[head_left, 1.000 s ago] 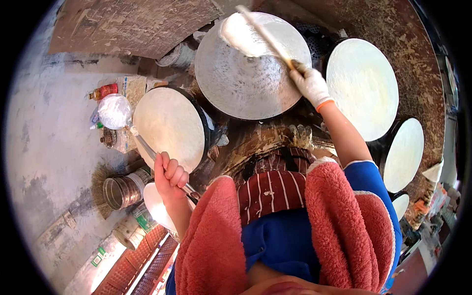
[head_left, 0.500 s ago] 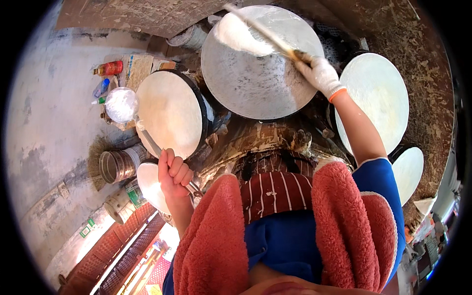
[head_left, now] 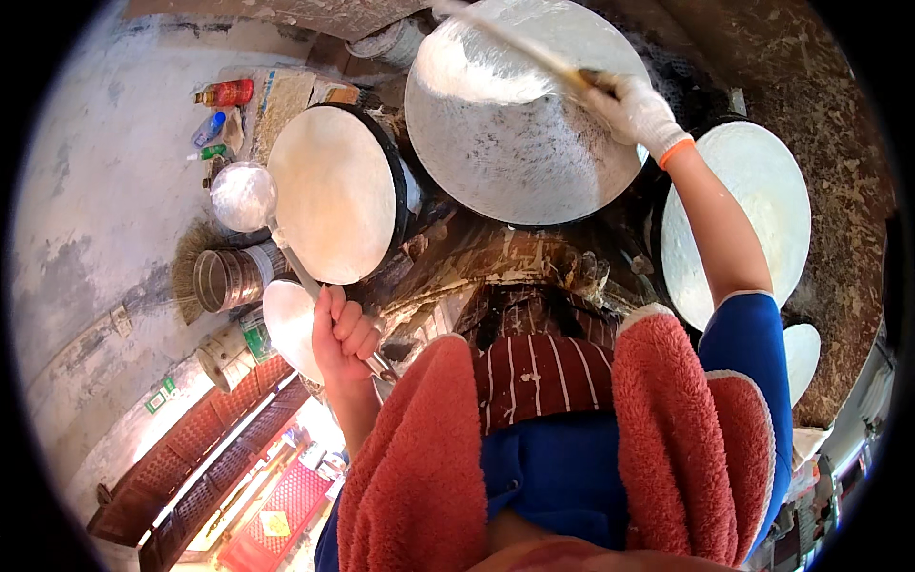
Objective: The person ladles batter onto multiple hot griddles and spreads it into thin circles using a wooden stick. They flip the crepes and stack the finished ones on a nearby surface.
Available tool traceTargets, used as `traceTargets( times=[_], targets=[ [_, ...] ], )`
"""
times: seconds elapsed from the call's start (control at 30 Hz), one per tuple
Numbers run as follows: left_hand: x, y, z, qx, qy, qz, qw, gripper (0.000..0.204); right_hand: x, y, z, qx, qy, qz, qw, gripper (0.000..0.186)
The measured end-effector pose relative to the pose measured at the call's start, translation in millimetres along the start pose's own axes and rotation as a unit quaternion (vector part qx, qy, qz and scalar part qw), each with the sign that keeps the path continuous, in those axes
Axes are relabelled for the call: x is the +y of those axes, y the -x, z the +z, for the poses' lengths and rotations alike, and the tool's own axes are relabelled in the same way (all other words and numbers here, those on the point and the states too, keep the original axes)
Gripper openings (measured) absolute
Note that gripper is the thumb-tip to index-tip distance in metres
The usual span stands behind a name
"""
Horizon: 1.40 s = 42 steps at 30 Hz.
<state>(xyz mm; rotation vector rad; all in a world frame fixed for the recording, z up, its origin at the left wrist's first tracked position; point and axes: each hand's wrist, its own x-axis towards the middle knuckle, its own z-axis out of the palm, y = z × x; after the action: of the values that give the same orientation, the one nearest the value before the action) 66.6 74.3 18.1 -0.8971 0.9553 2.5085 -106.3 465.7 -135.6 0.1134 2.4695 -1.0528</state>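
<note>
My right hand (head_left: 637, 112), in a white knit glove with an orange cuff, is closed round the handle of a long pale stick-like tool (head_left: 519, 46). Motion blurs the tool, which reaches left over a large round grey pan (head_left: 524, 181). A white mass (head_left: 481, 71) lies on the pan's far left part, under the tool. My bare left hand (head_left: 343, 334) grips a ladle by its metal handle. The white-coated round head of the ladle (head_left: 244, 196) hangs left of a smaller pan with a pale surface (head_left: 334, 195).
On the right stand a pale-topped round pan (head_left: 742, 214) and a smaller one (head_left: 802, 360). Another small pan (head_left: 291, 324) is beside my left wrist. Bottles (head_left: 227, 92), a brush (head_left: 191, 272) and a metal can (head_left: 227, 279) sit on the left. A red towel (head_left: 419, 448) hangs in front of me.
The whole view has shifted slightly. My right hand has swept the tool a little across the large pan, and the white mass reaches slightly farther right. My left hand keeps its grip on the ladle.
</note>
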Motion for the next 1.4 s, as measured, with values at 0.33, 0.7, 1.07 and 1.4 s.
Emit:
traceTargets(
  times=[0.33,0.7,1.07,1.4],
  targets=[
    [-34.0,15.1,-16.1,0.032,0.039,0.009,0.999,0.032,35.2,36.4,-7.9,-0.124,0.012,-0.144,0.982,0.036],
    [-20.5,37.4,-34.1,0.036,0.011,0.005,0.999,0.032,-14.2,71.0,35.6,-0.135,-0.005,-0.126,0.983,0.035],
    [29.7,27.2,-104.1,-0.041,-0.025,-0.071,0.996,0.033,33.5,267.5,227.2,0.061,-0.377,0.124,0.916,0.03],
    [79.7,85.5,-193.1,-0.06,-0.008,-0.035,0.998,0.032,-156.2,98.5,333.3,0.203,-0.669,0.053,0.713,0.017]
  ],
)
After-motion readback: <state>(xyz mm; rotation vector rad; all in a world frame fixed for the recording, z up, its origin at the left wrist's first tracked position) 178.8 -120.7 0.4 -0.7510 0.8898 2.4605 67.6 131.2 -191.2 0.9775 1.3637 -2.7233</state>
